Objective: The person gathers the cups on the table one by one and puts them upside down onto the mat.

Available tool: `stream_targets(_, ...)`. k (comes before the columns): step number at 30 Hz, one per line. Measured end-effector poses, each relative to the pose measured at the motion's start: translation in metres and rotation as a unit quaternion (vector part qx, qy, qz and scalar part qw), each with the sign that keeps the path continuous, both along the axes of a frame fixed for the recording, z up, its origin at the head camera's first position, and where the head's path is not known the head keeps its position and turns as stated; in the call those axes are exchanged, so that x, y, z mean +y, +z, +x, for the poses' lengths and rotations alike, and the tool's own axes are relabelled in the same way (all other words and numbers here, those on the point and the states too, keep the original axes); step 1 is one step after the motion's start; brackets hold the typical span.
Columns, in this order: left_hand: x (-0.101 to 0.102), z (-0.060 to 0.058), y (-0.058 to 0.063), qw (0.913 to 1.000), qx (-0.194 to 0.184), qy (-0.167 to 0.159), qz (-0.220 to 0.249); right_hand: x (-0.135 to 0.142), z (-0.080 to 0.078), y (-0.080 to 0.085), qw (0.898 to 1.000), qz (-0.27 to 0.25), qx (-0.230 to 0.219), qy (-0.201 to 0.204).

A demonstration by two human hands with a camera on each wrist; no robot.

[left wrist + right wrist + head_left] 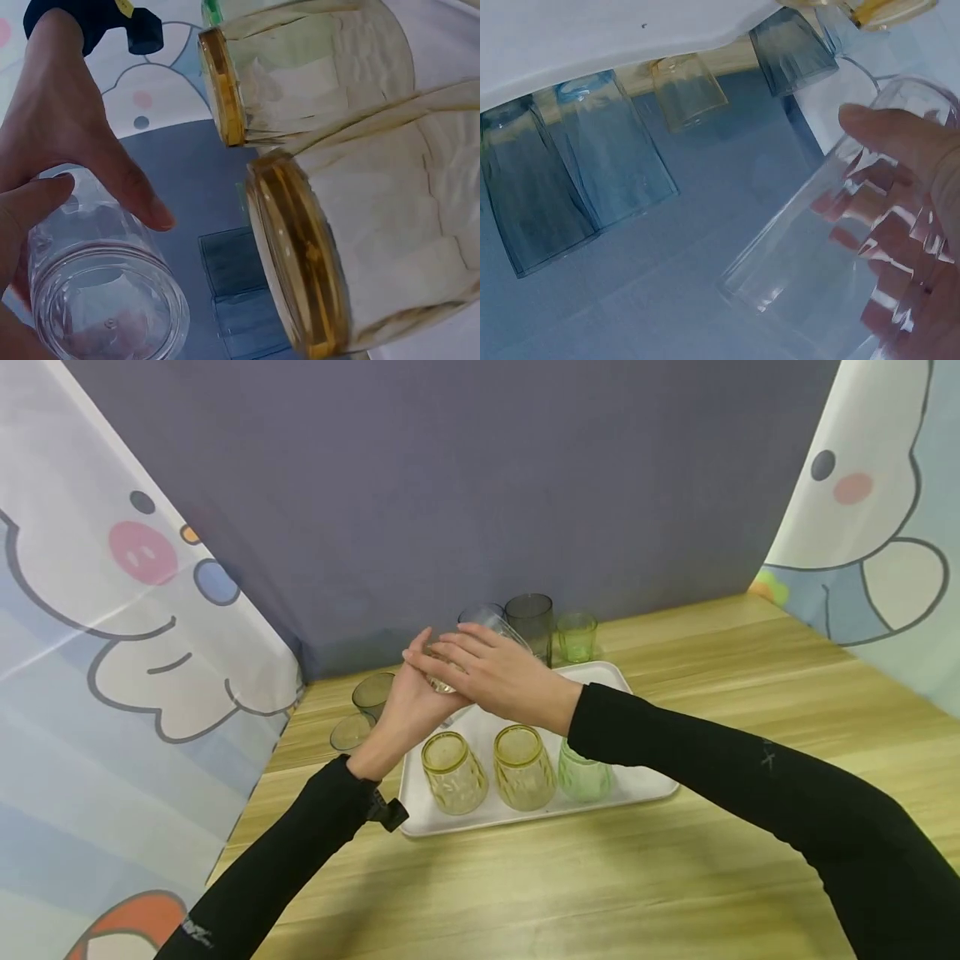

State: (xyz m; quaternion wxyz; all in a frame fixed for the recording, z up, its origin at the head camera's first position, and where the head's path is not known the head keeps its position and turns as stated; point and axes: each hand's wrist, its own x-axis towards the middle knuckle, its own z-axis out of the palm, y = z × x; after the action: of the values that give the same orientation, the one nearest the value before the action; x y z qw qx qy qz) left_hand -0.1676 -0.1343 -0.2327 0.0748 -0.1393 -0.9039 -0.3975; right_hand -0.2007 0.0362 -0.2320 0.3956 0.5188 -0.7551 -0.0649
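The nearest part is the worktop (525, 893) of pale wood with yellowish grain, and above its near side come in two arms in black sleeves (720, 760). On the worktop lies a white rectangular tray (648, 781). Along the near edge of this tray three glasses stand upside down in one row: a ribbed yellow glass (453, 777) by the near left corner, a second yellow glass (525, 768) just beside it, and a pale green glass (585, 778) to the right, which is partly covered by the sleeve. Farther, above the tray, is a tall colourless clear glass (111, 300), raised and tilted. The left hand (411, 706) grips it near its thick base, and the right hand (510, 681) has its fingers curved round the same glass, close over the left hand. Beyond the left edge of the tray, a bluish clear glass (351, 732) and a smoky grey glass (372, 693) stand on the worktop. Behind the tray's far edge are a small yellow glass (690, 90), a tall blue glass (619, 150), a tall dark grey glass (528, 618) and a small green glass (577, 637), the last near the far right corner. Farthest is a plain grey backdrop (487, 468).
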Motion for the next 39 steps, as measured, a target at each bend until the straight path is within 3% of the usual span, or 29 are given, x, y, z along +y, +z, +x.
stream_targets(4,-0.002,0.003,-0.003,0.9996,0.006,-0.008,0.028,0.0,-0.001,-0.003,1.0,0.005,0.018,-0.014)
stream_targets(9,-0.008,0.011,-0.006,0.9969,0.07,-0.034,0.008,0.005,-0.002,-0.008,1.0,0.006,0.024,0.002)
stream_targets(15,-0.021,0.02,-0.01,0.9948,0.09,-0.048,0.006,0.018,-0.003,-0.012,0.999,-0.026,-0.032,-0.007)
stream_targets(20,-0.047,0.021,-0.032,0.9932,0.099,-0.06,0.007,0.033,-0.003,-0.014,0.989,-0.095,-0.112,-0.009)
stream_targets(21,-0.061,0.014,-0.048,0.9919,0.103,-0.073,0.019,0.036,-0.003,-0.014,0.986,-0.11,-0.127,-0.008)
stream_targets(25,-0.085,0.018,-0.061,0.9919,0.118,-0.028,-0.035,0.05,-0.001,-0.017,0.968,-0.167,-0.189,-0.009)
stream_targets(27,-0.097,0.021,-0.066,0.9924,0.096,-0.005,-0.077,0.059,0.001,-0.019,0.956,-0.195,-0.217,-0.01)
stream_targets(28,-0.094,0.031,-0.055,0.9907,0.071,0.018,-0.114,0.064,0.001,-0.02,0.95,-0.209,-0.231,-0.008)
stream_targets(33,-0.107,0.036,-0.063,0.9804,-0.069,0.01,-0.185,0.095,0.006,-0.028,0.913,-0.289,-0.286,0.0)
stream_targets(35,-0.109,0.037,-0.068,0.9764,-0.098,0.004,-0.193,0.109,0.007,-0.031,0.896,-0.322,-0.305,-0.017)
stream_targets(39,-0.112,0.038,-0.078,0.973,-0.12,-0.002,-0.197,0.136,0.013,-0.04,0.854,-0.375,-0.353,-0.071)
